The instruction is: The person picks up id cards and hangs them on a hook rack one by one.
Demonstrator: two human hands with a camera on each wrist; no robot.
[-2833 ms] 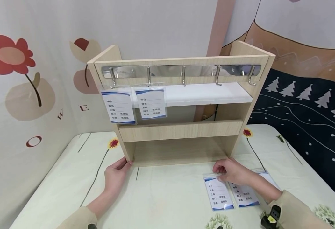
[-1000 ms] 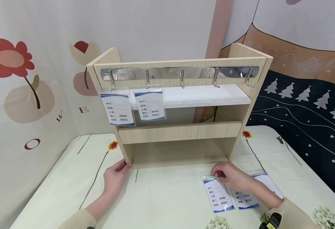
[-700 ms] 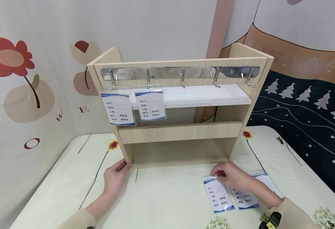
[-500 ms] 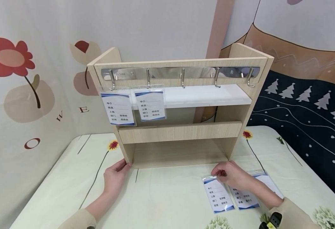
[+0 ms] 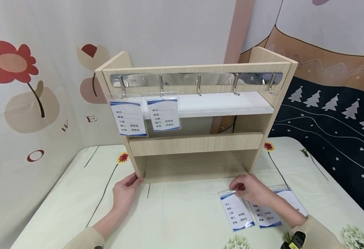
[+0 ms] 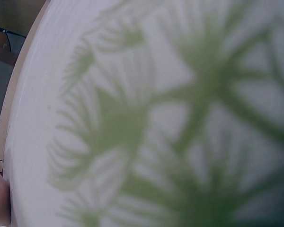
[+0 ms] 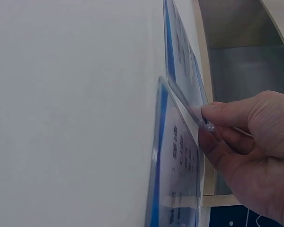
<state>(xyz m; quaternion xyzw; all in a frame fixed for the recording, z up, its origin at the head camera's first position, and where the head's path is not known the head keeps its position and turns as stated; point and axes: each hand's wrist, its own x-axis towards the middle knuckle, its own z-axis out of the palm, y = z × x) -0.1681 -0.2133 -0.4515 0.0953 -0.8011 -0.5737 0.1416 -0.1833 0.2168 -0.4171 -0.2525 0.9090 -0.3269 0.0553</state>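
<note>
We record a shelf unit point(image 5: 197, 141) standing on the table point(image 5: 182, 214), toward its back. Two badge holders point(image 5: 128, 117) hang side by side from the leftmost hooks of its hook rail point(image 5: 197, 79). Before its right corner, three badge holders point(image 5: 238, 214) lie side by side on the table.

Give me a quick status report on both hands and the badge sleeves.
Left hand rests on shelf unit lower corner. Right hand pinches top edge of leftmost badge sleeve on table. Two sleeves already hung; third hook free, path unobstructed.
</note>
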